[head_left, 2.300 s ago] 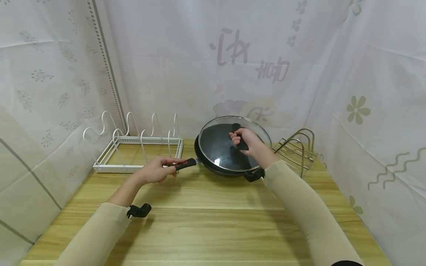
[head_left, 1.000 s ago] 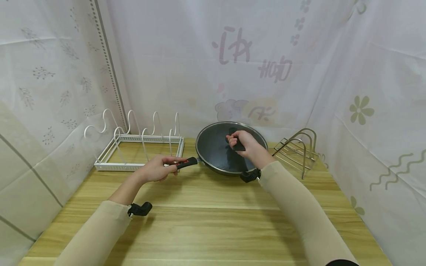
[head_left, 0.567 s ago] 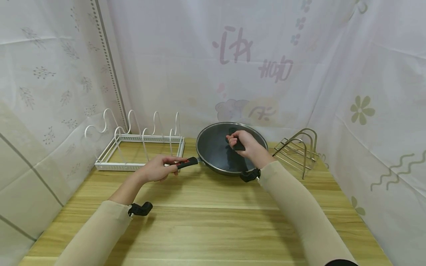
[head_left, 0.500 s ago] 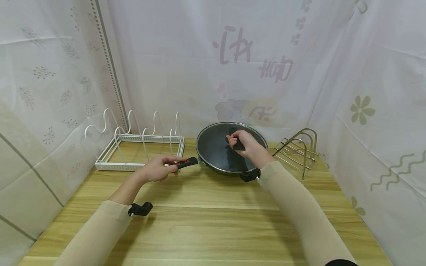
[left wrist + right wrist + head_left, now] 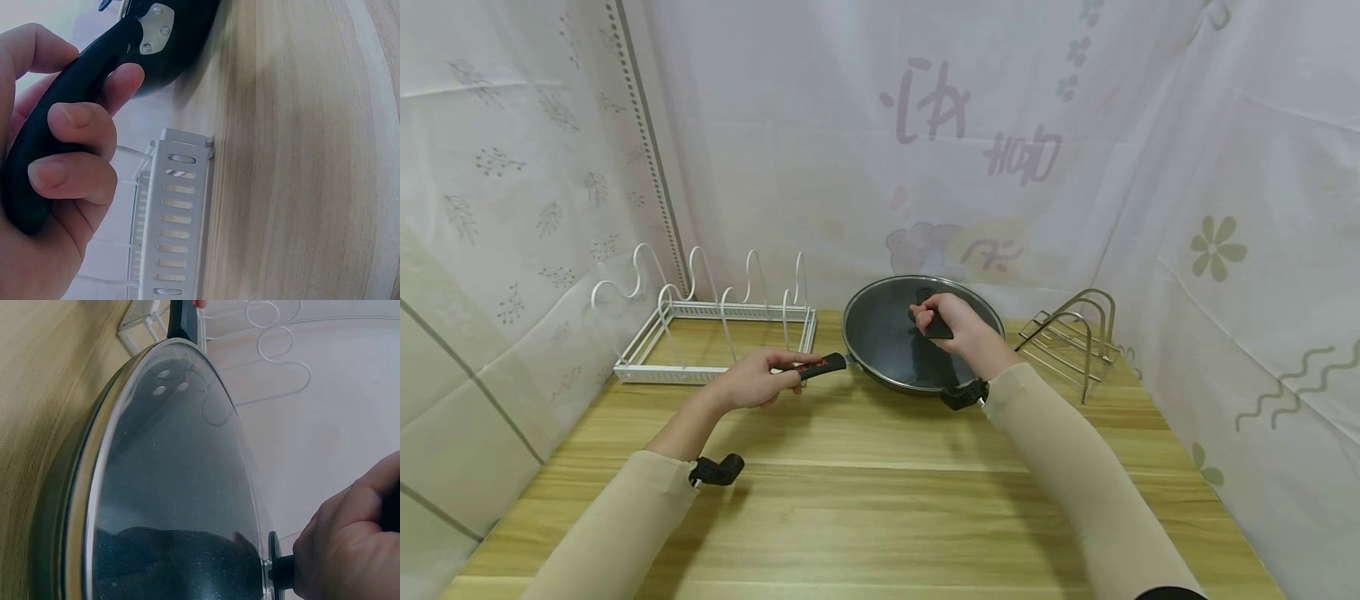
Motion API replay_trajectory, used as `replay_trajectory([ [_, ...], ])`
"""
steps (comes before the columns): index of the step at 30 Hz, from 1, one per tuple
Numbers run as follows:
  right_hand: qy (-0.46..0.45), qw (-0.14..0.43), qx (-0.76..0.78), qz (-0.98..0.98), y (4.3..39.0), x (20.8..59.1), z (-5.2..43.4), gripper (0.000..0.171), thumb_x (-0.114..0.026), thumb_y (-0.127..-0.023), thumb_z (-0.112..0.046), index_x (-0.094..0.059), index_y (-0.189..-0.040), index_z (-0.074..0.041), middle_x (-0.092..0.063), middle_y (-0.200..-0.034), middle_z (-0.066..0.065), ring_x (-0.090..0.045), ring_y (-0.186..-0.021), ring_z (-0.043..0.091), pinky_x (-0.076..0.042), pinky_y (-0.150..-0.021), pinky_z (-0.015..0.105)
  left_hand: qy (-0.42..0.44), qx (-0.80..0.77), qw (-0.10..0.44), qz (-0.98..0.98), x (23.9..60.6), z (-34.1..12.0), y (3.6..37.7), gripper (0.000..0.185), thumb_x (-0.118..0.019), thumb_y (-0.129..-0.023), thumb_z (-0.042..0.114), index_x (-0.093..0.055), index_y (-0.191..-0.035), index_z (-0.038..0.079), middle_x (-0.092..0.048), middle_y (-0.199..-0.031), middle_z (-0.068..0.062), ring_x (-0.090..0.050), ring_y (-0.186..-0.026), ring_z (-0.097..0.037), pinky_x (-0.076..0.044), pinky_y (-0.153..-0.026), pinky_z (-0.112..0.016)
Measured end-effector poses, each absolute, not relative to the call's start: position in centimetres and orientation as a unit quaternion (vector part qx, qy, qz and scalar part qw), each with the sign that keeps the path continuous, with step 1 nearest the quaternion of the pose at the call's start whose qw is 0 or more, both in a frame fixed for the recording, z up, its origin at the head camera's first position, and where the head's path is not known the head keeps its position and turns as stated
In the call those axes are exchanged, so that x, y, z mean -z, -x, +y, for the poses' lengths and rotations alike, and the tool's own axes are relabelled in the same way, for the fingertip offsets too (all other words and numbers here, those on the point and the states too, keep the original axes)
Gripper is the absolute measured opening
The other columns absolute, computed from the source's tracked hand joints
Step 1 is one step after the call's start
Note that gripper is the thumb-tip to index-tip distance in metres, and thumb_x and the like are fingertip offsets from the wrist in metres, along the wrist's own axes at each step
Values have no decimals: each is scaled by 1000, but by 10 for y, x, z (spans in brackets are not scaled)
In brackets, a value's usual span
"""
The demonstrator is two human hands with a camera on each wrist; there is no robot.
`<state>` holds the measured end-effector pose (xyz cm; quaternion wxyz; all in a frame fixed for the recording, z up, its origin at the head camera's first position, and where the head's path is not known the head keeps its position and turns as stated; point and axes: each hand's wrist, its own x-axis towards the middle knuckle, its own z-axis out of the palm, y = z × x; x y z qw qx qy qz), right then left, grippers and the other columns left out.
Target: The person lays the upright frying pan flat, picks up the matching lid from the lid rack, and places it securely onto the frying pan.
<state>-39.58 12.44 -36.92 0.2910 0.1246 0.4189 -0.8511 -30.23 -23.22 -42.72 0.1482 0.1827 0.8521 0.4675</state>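
A dark frying pan [image 5: 181, 47] stands at the back of the wooden table, covered by a round glass lid [image 5: 887, 325] with a metal rim. My left hand [image 5: 752, 381] grips the pan's black handle [image 5: 823, 367], its fingers curled round it in the left wrist view. On top of the lid, my right hand [image 5: 955, 321] holds the black lid knob [image 5: 938, 327]. The right wrist view shows the lid [image 5: 169, 456] lying on the pan's rim, with the knob's stem [image 5: 283, 572] below my fingers. Most of the knob is hidden by the hand.
Left of the pan stands a white rack [image 5: 662, 377] with several curved wire dividers, close behind my left hand. A gold wire rack [image 5: 1075, 342] stands right of the pan. Printed curtains [image 5: 820, 167] hang behind and on both sides of the table [image 5: 865, 517].
The lid, earlier raised and offset toward the back right over the pan, has come down and left onto its rim. Over the last half second, both hands have stayed in place.
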Motion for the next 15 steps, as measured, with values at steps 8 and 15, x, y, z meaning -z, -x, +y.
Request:
replay_trajectory([
  [8,-128,286,849,426,395,370,125,54,-32,-116,-7,-24,-169,-1,-44,-116,6,-41,-59,7,-42,-49,16,-180,-464,150,854,426,-233,302,45,-60,-111,18,-64,-155,13,-75,-97,-17,-41,-47,-9,-37,-47,-26],
  [15,-130,285,847,429,396,370,126,53,-33,-116,-9,-26,-169,-1,-45,-104,5,-40,-59,7,-42,-49,16,-185,-462,146,855,426,-232,302,45,-60,-111,19,-64,-155,12,-75,-99,-18,-41,-46,-9,-37,-47,-26],
])
